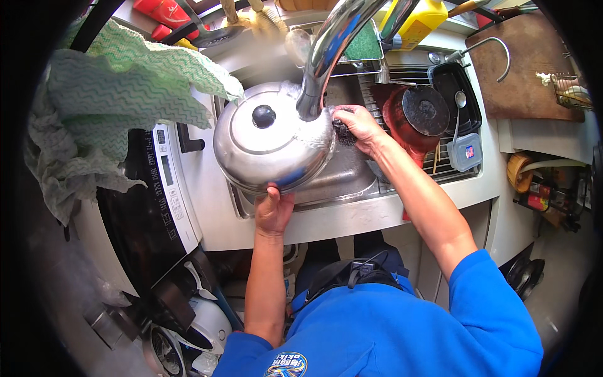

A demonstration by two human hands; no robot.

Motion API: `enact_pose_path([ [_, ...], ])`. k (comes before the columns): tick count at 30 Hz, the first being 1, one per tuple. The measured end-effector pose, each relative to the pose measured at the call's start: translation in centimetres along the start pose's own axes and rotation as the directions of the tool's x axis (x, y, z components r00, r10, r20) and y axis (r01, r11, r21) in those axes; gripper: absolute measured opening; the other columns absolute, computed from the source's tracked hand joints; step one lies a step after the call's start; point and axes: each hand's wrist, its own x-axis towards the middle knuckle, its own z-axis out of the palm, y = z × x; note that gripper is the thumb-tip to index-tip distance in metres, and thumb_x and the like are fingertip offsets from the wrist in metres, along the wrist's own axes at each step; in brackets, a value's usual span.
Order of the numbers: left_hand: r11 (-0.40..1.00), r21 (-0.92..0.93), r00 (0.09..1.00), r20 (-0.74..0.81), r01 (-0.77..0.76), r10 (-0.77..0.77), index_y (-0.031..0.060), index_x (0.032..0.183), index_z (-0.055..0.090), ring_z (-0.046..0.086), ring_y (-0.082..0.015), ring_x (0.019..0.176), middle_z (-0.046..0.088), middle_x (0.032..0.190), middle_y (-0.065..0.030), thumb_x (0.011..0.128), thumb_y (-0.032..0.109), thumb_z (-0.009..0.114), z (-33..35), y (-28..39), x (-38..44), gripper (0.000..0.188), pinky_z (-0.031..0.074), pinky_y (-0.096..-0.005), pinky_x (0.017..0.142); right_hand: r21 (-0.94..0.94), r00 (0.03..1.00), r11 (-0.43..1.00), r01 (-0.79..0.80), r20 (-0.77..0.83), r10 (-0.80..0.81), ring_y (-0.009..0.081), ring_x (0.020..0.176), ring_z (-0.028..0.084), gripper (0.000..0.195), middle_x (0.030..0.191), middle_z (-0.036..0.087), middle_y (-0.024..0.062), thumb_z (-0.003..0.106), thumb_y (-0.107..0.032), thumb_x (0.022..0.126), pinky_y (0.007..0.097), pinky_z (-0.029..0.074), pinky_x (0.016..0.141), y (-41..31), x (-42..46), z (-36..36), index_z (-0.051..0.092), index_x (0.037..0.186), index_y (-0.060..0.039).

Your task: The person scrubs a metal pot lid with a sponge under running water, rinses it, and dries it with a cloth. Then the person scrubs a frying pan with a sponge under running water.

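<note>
A round stainless steel lid or domed pan (235, 136) with a black knob (264, 116) is held tilted over the sink (348, 181). My left hand (274, 211) grips its near rim from below, the thumb on the edge. In my right hand (359, 128) is a dark metal scouring pad (344, 132), at the right side of the domed metal. The chrome faucet (316, 80) stands above, with water running onto the metal surface. What lies under the dome is hidden.
Right of the sink, a rack holds a red pot (400, 118), a black tray (464, 80) and a lidded plastic box (465, 153). Green-patterned cloths (132, 89) hang at the left above a black cooktop (136, 202). A yellow bottle (417, 23) and a green scouring pad (365, 43) are behind.
</note>
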Motion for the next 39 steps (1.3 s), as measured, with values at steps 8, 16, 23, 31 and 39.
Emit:
enact_pose_path([
  [8, 0.995, -0.072, 0.995, 0.06, -0.076, 0.08, 0.0137, 0.127, 0.071, 0.056, -0.0265, 0.136, 0.071, 0.13, -0.0016, 0.096, 0.007, 0.073, 2.5, -2.5, 0.9, 0.031, 0.036, -0.0542, 0.124, -0.158, 0.923, 0.912, 0.378, -0.012, -0.385, 0.0091, 0.082, 0.065, 0.02, 0.092, 0.074, 0.0027, 0.077, -0.015, 0.091, 0.0254, 0.051, 0.077, -0.9, -0.7, 1.6, 0.076, 0.103, 0.0009],
  [16, 0.993, 0.019, 0.981, -0.153, -0.118, 0.12, 0.0153, 0.135, 0.063, 0.058, -0.0219, 0.132, 0.069, 0.129, 0.0014, 0.097, 0.002, 0.071, 4.3, -4.3, 1.9, 0.042, 0.036, -0.054, 0.123, -0.354, 0.837, 0.888, 0.294, -0.354, -0.418, 0.0114, 0.062, 0.064, 0.026, 0.078, 0.071, 0.0084, 0.074, -0.015, 0.089, 0.0303, 0.051, 0.055, 4.1, -5.2, 6.7, 0.071, 0.104, 0.0057],
  [23, 0.996, -0.013, 0.985, -0.153, -0.086, 0.083, 0.0158, 0.142, 0.058, 0.056, -0.0229, 0.135, 0.062, 0.142, -0.0008, 0.097, 0.004, 0.072, 5.8, -4.2, 0.9, 0.049, 0.034, -0.0522, 0.126, -0.351, 0.809, 0.877, 0.328, -0.376, -0.452, 0.0124, 0.064, 0.064, 0.026, 0.075, 0.071, 0.0085, 0.076, -0.014, 0.086, 0.0316, 0.052, 0.06, 4.4, -2.0, 2.4, 0.071, 0.103, 0.0051],
  [31, 0.991, 0.002, 0.981, -0.14, -0.137, 0.136, 0.0169, 0.14, 0.06, 0.057, -0.0211, 0.133, 0.064, 0.137, -0.0003, 0.098, 0.004, 0.071, 2.7, -3.9, 1.0, 0.045, 0.04, -0.0505, 0.122, -0.302, 0.906, 0.924, 0.236, -0.276, -0.321, 0.011, 0.081, 0.065, 0.033, 0.097, 0.07, 0.0068, 0.071, -0.007, 0.092, 0.0263, 0.054, 0.072, 4.2, -7.1, 6.6, 0.064, 0.122, 0.0031],
  [39, 0.994, -0.018, 0.98, -0.168, -0.112, 0.107, 0.0181, 0.126, 0.072, 0.063, -0.0157, 0.125, 0.075, 0.116, 0.0056, 0.098, 0.005, 0.07, 3.2, -2.4, 0.6, 0.031, 0.039, -0.0473, 0.124, -0.061, 0.974, 0.99, 0.126, -0.183, -0.135, 0.0164, 0.09, 0.069, 0.054, 0.109, 0.071, 0.0133, 0.069, 0.0, 0.089, 0.0289, 0.058, 0.077, 3.5, -7.3, 5.4, 0.053, 0.139, 0.0119],
])
